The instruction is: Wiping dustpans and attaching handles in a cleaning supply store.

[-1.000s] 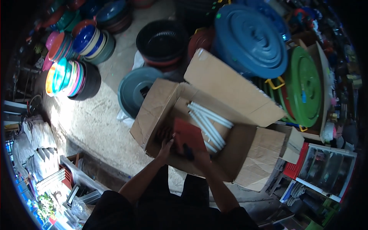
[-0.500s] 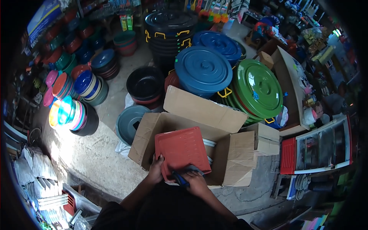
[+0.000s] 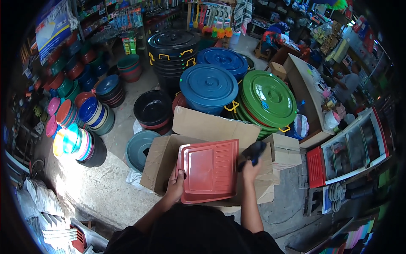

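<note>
My left hand [image 3: 174, 185] is closed on the left edge of a red plastic paint tray [image 3: 211, 169], its ribbed slope toward the right. The tray is held over an open cardboard box [image 3: 163, 154] and hides most of the box's inside. Right of the tray, my right hand [image 3: 252, 169] grips a dark brush [image 3: 255, 151] with some blue by the handle; its exact shape is blurred. The brush is apart from the tray, over the box's right flap.
Past the box stand lidded tubs, one blue [image 3: 209, 86] and one green [image 3: 269, 98]. A grey basin [image 3: 137, 152] and stacked black basins [image 3: 152, 110] are to the left. A glass-fronted case [image 3: 349, 146] stands at right. Stacked coloured pails [image 3: 86, 142] sit far left.
My right hand has lifted the brush off the tray's near edge and moved it to the right. The tray has turned straighter, its inner face now showing more fully.
</note>
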Motion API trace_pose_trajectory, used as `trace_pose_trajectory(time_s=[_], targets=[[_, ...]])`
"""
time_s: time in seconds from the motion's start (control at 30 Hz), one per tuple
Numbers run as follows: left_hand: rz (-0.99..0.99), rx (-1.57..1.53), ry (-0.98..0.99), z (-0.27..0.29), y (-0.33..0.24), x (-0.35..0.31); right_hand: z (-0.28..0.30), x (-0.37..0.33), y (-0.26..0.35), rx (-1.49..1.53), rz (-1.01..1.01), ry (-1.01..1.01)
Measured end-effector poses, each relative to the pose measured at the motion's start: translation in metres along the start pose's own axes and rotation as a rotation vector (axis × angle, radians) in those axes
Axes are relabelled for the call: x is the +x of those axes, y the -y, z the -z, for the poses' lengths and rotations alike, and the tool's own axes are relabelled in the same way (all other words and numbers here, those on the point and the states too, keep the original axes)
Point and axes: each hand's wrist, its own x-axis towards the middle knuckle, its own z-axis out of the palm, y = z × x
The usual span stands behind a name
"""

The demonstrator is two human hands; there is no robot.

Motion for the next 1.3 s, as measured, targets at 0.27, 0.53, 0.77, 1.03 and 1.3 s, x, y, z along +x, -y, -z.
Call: trace_pose_trajectory(time_s=[0.27, 0.53, 0.77, 1.03, 1.3], targets=[[-0.145, 0.275, 0.149, -0.028, -0.019, -0.017, -0.063, -0.069, 0.024, -0.152, 0.293, 0.400], [-0.183, 0.281, 0.108, -0.022, -0.036, 0.001, -0.051, -0.111, 0.071, 0.015, 0.679, 0.847], [-0.120, 0.217, 0.115, 0.006, -0.028, 0.006, -0.011, -0.094, 0.071, -0.315, 1.043, 1.205], [-0.206, 0.227, -0.013, 0.026, -0.024, 0.009, 0.022, -0.073, 0.053, -0.441, 1.229, 1.349], [-0.358, 0.161, -0.110, 0.026, -0.053, 0.004, 0.028, -0.098, -0.007, -0.619, 0.781, 1.030]])
